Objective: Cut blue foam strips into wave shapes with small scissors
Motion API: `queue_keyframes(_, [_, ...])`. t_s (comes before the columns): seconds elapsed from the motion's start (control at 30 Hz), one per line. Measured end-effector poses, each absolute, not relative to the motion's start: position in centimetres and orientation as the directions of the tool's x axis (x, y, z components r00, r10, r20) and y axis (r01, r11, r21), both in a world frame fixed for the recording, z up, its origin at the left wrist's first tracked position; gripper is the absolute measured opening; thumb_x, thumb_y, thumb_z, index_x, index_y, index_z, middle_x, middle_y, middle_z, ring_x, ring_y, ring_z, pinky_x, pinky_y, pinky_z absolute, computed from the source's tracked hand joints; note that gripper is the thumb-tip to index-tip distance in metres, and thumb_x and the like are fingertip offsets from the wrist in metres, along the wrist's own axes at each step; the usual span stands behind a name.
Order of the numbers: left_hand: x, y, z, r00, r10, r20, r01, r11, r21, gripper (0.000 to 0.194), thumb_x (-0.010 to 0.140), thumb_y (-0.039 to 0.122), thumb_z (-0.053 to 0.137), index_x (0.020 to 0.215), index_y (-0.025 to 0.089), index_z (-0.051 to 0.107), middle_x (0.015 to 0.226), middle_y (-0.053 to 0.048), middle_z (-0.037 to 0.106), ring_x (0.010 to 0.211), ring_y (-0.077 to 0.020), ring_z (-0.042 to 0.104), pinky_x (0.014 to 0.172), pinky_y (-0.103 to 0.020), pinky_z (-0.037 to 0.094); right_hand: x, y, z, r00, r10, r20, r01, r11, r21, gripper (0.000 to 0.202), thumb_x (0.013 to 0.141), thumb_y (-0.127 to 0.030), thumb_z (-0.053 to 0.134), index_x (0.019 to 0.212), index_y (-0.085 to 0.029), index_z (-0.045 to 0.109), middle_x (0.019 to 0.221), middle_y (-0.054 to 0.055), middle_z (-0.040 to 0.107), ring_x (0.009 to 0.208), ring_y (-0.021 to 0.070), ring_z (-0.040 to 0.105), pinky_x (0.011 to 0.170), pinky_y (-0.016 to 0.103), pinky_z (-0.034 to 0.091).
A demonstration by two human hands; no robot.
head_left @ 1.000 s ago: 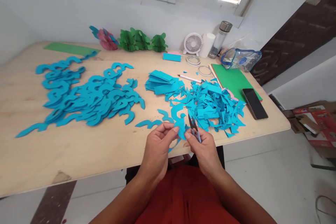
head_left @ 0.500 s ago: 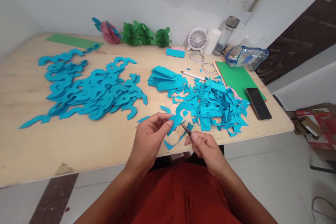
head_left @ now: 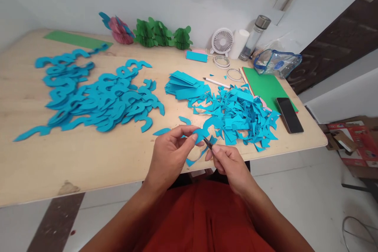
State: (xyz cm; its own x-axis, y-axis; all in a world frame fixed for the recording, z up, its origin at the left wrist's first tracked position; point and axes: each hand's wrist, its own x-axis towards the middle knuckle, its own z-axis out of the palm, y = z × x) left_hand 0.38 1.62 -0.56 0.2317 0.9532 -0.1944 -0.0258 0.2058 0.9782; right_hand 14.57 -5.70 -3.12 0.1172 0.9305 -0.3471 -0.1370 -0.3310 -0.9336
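Observation:
Between the thumb and fingers of my left hand (head_left: 174,151) is a curved blue paper piece (head_left: 201,136). My right hand (head_left: 226,159) is closed around the handles of a small pair of scissors (head_left: 208,142), whose dark blades touch the paper's lower edge. Under and beside my hands lie blue offcuts (head_left: 191,162). A large heap of blue paper scraps (head_left: 242,114) spreads to the right. Beyond my hands is a stack of blue paper strips (head_left: 186,84). On the left, many wavy blue cut-outs (head_left: 112,98) lie in an overlapping pile.
Along the wall stand green paper shapes (head_left: 159,33), a pink paper shape (head_left: 121,31), a white fan (head_left: 222,42) and a bottle (head_left: 256,35). Tape rolls (head_left: 234,74), a pencil (head_left: 217,82), green sheets (head_left: 265,86), a clear pouch (head_left: 277,63) and a phone (head_left: 289,115) are on the table (head_left: 118,161).
The pointed flap at the lower edge of the held paper no longer shows, and the scissor blades sit closer to my left fingers. The view has shifted slightly.

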Motion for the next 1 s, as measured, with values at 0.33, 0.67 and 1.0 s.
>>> queue_keyframes(0.33, [0.12, 1.74, -0.44, 0.228, 0.954, -0.195, -0.017, 0.204, 0.979, 0.015, 0.074, 0.026, 0.071, 0.086, 0.017, 0.072, 0.076, -0.001, 0.075, 0.069, -0.0184, 0.071, 0.065, -0.028, 0.054, 14.42, -5.46, -2.98, 0.114, 0.929, -0.352, -0.134, -0.337, -0.932, 0.049, 0.085, -0.06, 0.056, 0.067, -0.015, 0.062, 0.046, -0.009, 0.026, 0.044, 0.0078, 0.015, 0.043, 0.026, 0.011])
queue_keyframes(0.67, [0.04, 1.69, -0.14, 0.234, 0.956, -0.178, -0.009, 0.186, 0.983, 0.015, 0.074, 0.026, 0.069, 0.085, 0.016, 0.072, 0.076, -0.002, 0.075, 0.071, -0.0189, 0.071, 0.066, -0.028, 0.055, 14.31, -5.38, -2.88, 0.117, 0.929, -0.351, -0.134, -0.335, -0.933, 0.048, 0.085, -0.059, 0.056, 0.067, -0.015, 0.062, 0.046, -0.009, 0.025, 0.044, 0.0077, 0.015, 0.043, 0.025, 0.012])
queue_keyframes(1.0, [0.07, 1.76, -0.23, 0.218, 0.962, -0.165, -0.004, 0.17, 0.986, 0.014, 0.074, 0.026, 0.069, 0.085, 0.019, 0.072, 0.076, -0.002, 0.074, 0.07, -0.0202, 0.07, 0.069, -0.031, 0.056, 14.36, -5.39, -2.81, 0.114, 0.926, -0.36, -0.122, -0.346, -0.93, 0.05, 0.085, -0.061, 0.055, 0.067, -0.015, 0.061, 0.046, -0.01, 0.024, 0.044, 0.0078, 0.014, 0.042, 0.025, 0.012])
